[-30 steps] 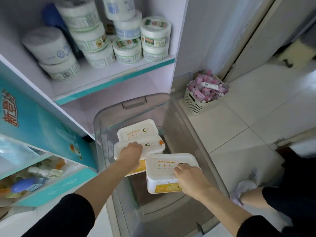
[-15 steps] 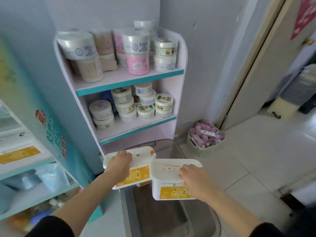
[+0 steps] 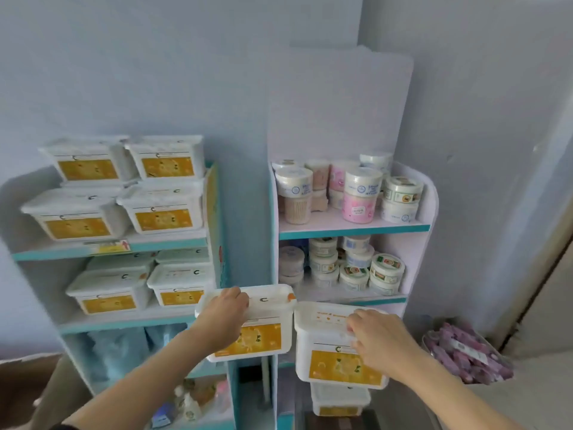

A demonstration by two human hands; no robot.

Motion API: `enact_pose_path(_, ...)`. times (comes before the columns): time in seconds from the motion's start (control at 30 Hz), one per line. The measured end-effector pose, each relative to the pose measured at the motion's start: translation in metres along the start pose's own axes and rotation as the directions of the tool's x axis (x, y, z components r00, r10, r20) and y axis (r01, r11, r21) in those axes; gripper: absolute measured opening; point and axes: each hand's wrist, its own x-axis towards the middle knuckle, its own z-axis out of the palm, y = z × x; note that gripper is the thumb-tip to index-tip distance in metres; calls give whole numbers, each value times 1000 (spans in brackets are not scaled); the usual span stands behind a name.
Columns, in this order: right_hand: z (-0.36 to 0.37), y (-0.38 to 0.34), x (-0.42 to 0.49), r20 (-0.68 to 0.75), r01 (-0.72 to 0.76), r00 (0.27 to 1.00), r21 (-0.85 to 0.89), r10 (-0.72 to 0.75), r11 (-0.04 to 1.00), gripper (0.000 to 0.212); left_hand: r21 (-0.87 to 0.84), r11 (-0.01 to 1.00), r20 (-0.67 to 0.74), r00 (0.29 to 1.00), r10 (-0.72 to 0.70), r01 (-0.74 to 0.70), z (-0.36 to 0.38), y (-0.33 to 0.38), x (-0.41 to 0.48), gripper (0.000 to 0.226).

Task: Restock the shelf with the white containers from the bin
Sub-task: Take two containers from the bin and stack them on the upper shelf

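Observation:
My left hand [image 3: 224,318] grips the lid edge of a white container with a yellow label [image 3: 266,330], held in the air in front of the two shelf units. My right hand [image 3: 378,342] grips a second white container [image 3: 325,361] just to its right, slightly lower. Below that one, another white container [image 3: 339,401] shows in the bin at the bottom edge. The left shelf unit [image 3: 108,245] carries several matching containers: stacked pairs on the top shelf [image 3: 164,212] and more on the middle shelf [image 3: 181,283].
The right shelf unit [image 3: 353,228] holds several round tubs and jars on two shelves. A basket of pink and purple packets [image 3: 465,352] sits on the floor at right, beside a door frame. Bottles and blue bags fill the left unit's lowest shelves [image 3: 192,405].
Both hands lifted their containers out of the bin and up to shelf height. My view tilted upward, bringing the left shelf unit with its stacked containers into sight.

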Motion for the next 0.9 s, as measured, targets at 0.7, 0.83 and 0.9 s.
enact_pose_path(0.7, -126, -242, 160, -288, 137, 946, -51, -146, 989, 12, 195, 980, -253, 967, 1, 50, -125, -307, -75, 22)
enact_pose_path(0.83, -157, -269, 188, -361, 109, 922, -97, -137, 989, 16, 204, 978, -328, 944, 29, 41, -158, -347, -64, 25)
enact_pose_path(0.9, -169, -272, 194, -373, 97, 919, -104, -129, 990, 16, 139, 989, -371, 929, 7, 48, -170, -349, -58, 23)
